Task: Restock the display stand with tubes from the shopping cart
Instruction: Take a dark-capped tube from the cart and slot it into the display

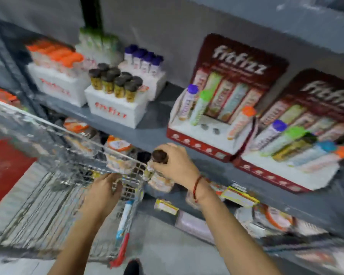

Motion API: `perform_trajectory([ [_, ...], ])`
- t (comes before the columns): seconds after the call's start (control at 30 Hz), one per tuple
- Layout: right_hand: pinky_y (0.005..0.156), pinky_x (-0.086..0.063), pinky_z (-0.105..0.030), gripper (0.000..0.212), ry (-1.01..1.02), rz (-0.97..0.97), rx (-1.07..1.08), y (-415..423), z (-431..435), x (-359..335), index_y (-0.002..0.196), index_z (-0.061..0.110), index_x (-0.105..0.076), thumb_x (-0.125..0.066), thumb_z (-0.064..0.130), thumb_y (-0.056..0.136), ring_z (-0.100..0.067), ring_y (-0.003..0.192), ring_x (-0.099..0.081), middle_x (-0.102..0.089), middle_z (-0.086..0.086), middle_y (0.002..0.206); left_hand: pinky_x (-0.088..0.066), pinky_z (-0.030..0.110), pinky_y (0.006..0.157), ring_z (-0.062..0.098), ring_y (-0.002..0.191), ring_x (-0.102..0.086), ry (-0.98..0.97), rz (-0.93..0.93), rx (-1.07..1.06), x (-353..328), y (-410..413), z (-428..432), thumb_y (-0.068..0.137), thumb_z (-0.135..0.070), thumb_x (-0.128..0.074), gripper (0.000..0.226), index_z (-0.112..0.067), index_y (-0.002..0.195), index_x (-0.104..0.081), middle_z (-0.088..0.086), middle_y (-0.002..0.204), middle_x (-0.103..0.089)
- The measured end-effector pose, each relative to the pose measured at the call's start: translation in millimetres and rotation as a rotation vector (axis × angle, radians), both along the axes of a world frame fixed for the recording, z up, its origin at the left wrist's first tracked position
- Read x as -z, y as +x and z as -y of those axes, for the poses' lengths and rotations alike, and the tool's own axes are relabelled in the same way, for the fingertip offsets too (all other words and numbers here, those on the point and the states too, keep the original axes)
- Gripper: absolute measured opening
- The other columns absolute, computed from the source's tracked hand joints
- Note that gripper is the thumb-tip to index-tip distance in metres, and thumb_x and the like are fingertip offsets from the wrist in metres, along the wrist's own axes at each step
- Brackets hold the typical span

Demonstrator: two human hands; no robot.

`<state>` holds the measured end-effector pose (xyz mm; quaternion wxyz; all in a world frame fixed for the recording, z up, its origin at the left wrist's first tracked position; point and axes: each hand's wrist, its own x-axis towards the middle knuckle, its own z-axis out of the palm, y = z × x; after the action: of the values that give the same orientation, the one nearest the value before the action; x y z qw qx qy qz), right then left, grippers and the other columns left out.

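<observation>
- Fingers (163,165) of my right hand (175,163) are curled tight around a brown-capped tube (156,162), gripping it just below the cap, above the near right corner of the shopping cart (68,155)
- Left hand (105,192) lies on the cart's wire rim, fingers bent down over the wire; blur hides whether they clasp it fully
- I see a blue-capped tube (125,217) lying low in the cart, near its red handle
- To the right, the nearer display stand (205,133) on the grey shelf (157,116) holds purple-, green- and orange-capped tubes, with open holes between them
- Far left, white boxes (111,110) hold more brown-capped tubes upright
</observation>
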<state>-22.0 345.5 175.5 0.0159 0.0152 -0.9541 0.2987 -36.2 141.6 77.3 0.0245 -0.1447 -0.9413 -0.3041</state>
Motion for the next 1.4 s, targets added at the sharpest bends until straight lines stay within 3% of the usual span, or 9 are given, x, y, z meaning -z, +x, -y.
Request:
perform_trajectory([
  [0.2, 0.073, -0.047, -0.034, 0.035, 0.002, -0.17, 0.239, 47.4, -59.9, -66.0, 0.087, 0.004, -0.069, -0.076, 0.036, 0.076, -0.026, 0.083, -0.061, -0.067, -0.012, 0.085, -0.048, 0.035, 0.066, 0.036, 0.083, -0.061, 0.083, -0.192, 0.273, -29.0, -14.1, -95.6, 0.077, -0.014, -0.056, 0.025, -0.004, 0.097, -0.066, 0.018, 0.097, -0.066],
  [0.4, 0.067, -0.042, -0.027, 0.036, 0.054, -0.218, 0.365, 67.3, -103.1, -93.7, 0.088, 0.006, -0.068, -0.072, 0.04, 0.08, -0.016, 0.078, -0.055, -0.065, -0.006, 0.083, -0.05, 0.044, 0.083, 0.037, 0.102, -0.058, 0.012, -0.221, 0.46, -25.5, -18.8, -162.4, 0.088, -0.036, -0.036, 0.049, -0.001, 0.111, -0.063, 0.02, 0.114, -0.063],
  [0.53, 0.056, -0.03, -0.02, 0.041, 0.1, -0.207, 0.371, 68.8, -118.2, -105.9, 0.08, 0.009, -0.066, -0.066, 0.05, 0.081, -0.012, 0.074, -0.044, -0.046, 0.007, 0.068, -0.041, 0.047, 0.096, 0.033, 0.11, -0.056, -0.117, -0.207, 0.512, -9.1, -18.8, -172.6, 0.096, -0.05, -0.015, 0.069, -0.004, 0.117, -0.061, 0.018, 0.12, -0.062],
  [0.6, 0.056, -0.028, -0.011, 0.04, 0.162, -0.196, 0.349, 68.2, -122.6, -110.4, 0.086, 0.008, -0.069, -0.066, 0.048, 0.082, -0.012, 0.076, -0.043, -0.047, 0.002, 0.073, -0.029, 0.044, 0.102, 0.031, 0.117, -0.053, -0.151, -0.21, 0.516, -1.2, -17.5, -169.6, 0.096, -0.051, -0.009, 0.073, -0.004, 0.12, -0.059, 0.016, 0.124, -0.06],
  [0.67, 0.059, -0.029, -0.017, 0.033, 0.181, -0.173, 0.337, 68.2, -125.4, -114.2, 0.098, 0.009, -0.069, -0.065, 0.039, 0.086, -0.012, 0.082, -0.042, -0.047, -0.001, 0.084, -0.022, 0.043, 0.103, 0.03, 0.121, -0.049, -0.177, -0.206, 0.522, 2.3, -15.9, -167.2, 0.096, -0.05, -0.009, 0.072, -0.003, 0.123, -0.057, 0.015, 0.128, -0.057],
  [0.93, 0.076, -0.029, -0.021, 0.028, 0.236, -0.059, 0.273, 64.5, -135.6, -134.2, 0.113, 0.006, -0.063, -0.062, 0.014, 0.086, -0.014, 0.092, -0.04, -0.045, 0.001, 0.089, -0.018, 0.042, 0.104, 0.029, 0.123, -0.047, -0.23, -0.221, 0.556, 2.1, -16.2, -163.8, 0.096, -0.049, -0.007, 0.072, -0.003, 0.127, -0.052, 0.015, 0.131, -0.054],
  [1.03, 0.079, -0.027, -0.019, 0.027, 0.253, -0.028, 0.267, 60.1, -141.3, -139.8, 0.111, 0.012, -0.065, -0.064, 0.013, 0.084, -0.012, 0.094, -0.039, -0.046, 0.009, 0.081, -0.018, 0.041, 0.104, 0.028, 0.123, -0.047, -0.229, -0.241, 0.56, 2.5, -16.8, -163.0, 0.096, -0.049, -0.007, 0.071, -0.004, 0.128, -0.052, 0.014, 0.131, -0.054],
  [1.17, 0.082, -0.037, -0.025, 0.02, 0.252, -0.001, 0.246, 48.6, -148.1, -142.2, 0.1, 0.017, -0.07, -0.07, 0.02, 0.081, -0.017, 0.1, -0.053, -0.062, 0.004, 0.097, -0.018, 0.041, 0.105, 0.028, 0.124, -0.047, -0.218, -0.264, 0.562, 2.5, -16.1, -162.3, 0.096, -0.048, -0.006, 0.071, -0.005, 0.128, -0.053, 0.014, 0.132, -0.054],
  [1.4, 0.08, -0.036, -0.026, 0.031, 0.313, 0.026, 0.224, 31.6, -146.5, -147.4, 0.112, 0.013, -0.064, -0.069, 0.026, 0.085, -0.021, 0.11, -0.05, -0.062, -0.005, 0.11, -0.016, 0.04, 0.105, 0.028, 0.124, -0.047, -0.216, -0.272, 0.569, 3.3, -16.2, -162.1, 0.096, -0.048, -0.007, 0.07, -0.005, 0.129, -0.052, 0.013, 0.132, -0.054],
])
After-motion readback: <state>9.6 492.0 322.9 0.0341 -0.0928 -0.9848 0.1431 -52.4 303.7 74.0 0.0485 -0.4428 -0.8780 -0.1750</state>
